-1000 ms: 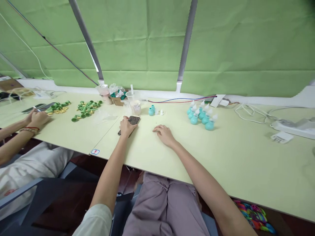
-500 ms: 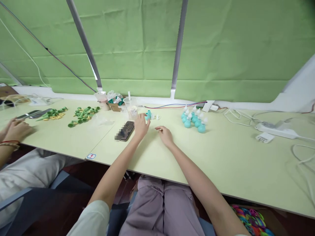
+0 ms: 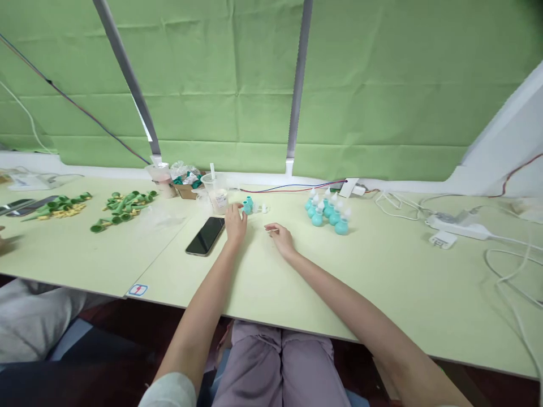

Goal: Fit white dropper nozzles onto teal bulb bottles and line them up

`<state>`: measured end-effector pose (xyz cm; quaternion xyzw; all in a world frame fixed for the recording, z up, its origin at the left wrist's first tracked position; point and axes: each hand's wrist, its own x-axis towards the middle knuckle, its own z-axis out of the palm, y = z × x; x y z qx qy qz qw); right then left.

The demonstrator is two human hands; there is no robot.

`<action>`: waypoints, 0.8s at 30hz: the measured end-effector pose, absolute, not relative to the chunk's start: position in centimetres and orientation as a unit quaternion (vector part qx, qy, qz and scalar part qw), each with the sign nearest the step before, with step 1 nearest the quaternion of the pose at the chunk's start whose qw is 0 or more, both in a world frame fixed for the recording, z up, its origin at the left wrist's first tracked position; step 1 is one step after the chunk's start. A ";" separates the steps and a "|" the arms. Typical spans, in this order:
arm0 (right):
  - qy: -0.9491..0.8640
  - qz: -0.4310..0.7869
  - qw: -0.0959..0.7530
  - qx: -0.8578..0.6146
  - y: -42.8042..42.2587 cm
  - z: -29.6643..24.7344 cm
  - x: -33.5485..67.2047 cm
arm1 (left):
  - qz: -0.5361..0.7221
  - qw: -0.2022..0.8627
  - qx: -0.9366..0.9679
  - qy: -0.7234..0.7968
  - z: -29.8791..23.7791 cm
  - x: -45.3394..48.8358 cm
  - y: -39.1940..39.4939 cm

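My left hand [image 3: 236,224] is on the table, its fingers apart beside two small turquoise bottle-shaped pieces [image 3: 247,205] with open tops. I cannot tell whether the fingertips touch them. A few small white pieces [image 3: 265,208] lie just right of these. My right hand [image 3: 281,238] hovers low over the table, fingers loosely stretched to the left and holding nothing. Farther right stands a cluster of several turquoise bottles [image 3: 317,217] with white pointed tops. A black phone [image 3: 206,236] lies left of my left hand.
Behind the phone stand a lidded cup with a straw [image 3: 219,198], a small carton [image 3: 186,189] and another cup [image 3: 162,180]. Green tube-shaped parts [image 3: 123,209] lie to the left. A power strip [image 3: 458,226] with white cables is on the right. A co-worker's hand [image 3: 2,240] shows at the left edge.
The view has swung slightly, and the co-worker's hands have mostly left it. My left hand's fingers have come down lower beside the turquoise pieces. The right hand stays in nearly the same pose.
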<state>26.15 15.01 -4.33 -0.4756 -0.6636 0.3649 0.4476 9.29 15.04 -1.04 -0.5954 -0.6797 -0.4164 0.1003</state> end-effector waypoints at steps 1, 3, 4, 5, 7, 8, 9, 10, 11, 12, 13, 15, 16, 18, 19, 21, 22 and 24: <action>-0.669 0.367 0.442 -0.471 15.2 -4.3 26.3 | -0.403 0.099 -0.602 -0.682 -1.1 9.4 15.0; -0.675 0.375 0.427 -0.471 15.8 -4.2 26.7 | -0.381 0.099 -0.613 -0.685 -1.2 9.8 15.0; -0.673 0.380 0.424 -0.473 16.2 -4.1 27.0 | -0.374 0.100 -0.618 -0.685 -1.4 9.9 15.0; -0.662 0.388 0.427 -0.477 16.6 -4.0 27.2 | -0.370 0.102 -0.621 -0.684 -1.5 10.0 15.0; -0.624 0.412 0.450 -0.488 17.4 -3.9 27.6 | -0.365 0.105 -0.627 -0.680 -1.6 10.1 14.9; -0.603 0.423 0.464 -0.492 17.7 -3.9 27.7 | -0.362 0.106 -0.629 -0.680 -1.6 10.1 14.9; -0.584 0.435 0.473 -0.495 18.0 -3.9 27.9 | -0.358 0.106 -0.630 -0.680 -1.6 10.1 14.9; -0.569 0.444 0.480 -0.499 18.2 -3.8 28.1 | -0.355 0.106 -0.631 -0.681 -1.6 10.0 15.0; -0.560 0.446 0.487 -0.501 18.3 -3.8 28.2 | -0.351 0.108 -0.632 -0.683 -1.6 10.0 15.0; -0.559 0.434 0.498 -0.501 18.2 -3.6 28.5 | -0.348 0.110 -0.632 -0.684 -1.5 9.9 15.1; -0.562 0.407 0.516 -0.502 18.1 -3.4 28.8 | -0.345 0.113 -0.632 -0.685 -1.4 9.9 15.2; -0.577 0.302 0.565 -0.506 17.8 -2.5 29.7 | -0.343 0.119 -0.632 -0.685 -1.4 9.8 15.3; -0.585 0.230 0.587 -0.510 17.5 -1.9 30.3 | -0.344 0.121 -0.632 -0.684 -1.4 9.7 15.4; -0.595 0.091 0.600 -0.527 17.2 -0.6 31.9 | -0.345 0.120 -0.635 -0.681 -1.4 9.6 15.6; -0.603 0.034 0.585 -0.541 17.2 0.0 32.9 | -0.344 0.120 -0.638 -0.679 -1.5 9.6 15.7; -0.614 -0.049 0.529 -0.584 17.3 1.0 34.8 | -0.340 0.124 -0.647 -0.671 -1.5 9.6 15.8; -0.615 -0.078 0.499 -0.605 17.6 1.3 35.7 | -0.338 0.129 -0.652 -0.666 -1.5 9.7 15.8; -0.610 -0.118 0.452 -0.641 18.2 1.3 37.2 | -0.336 0.144 -0.660 -0.656 -1.5 9.9 15.8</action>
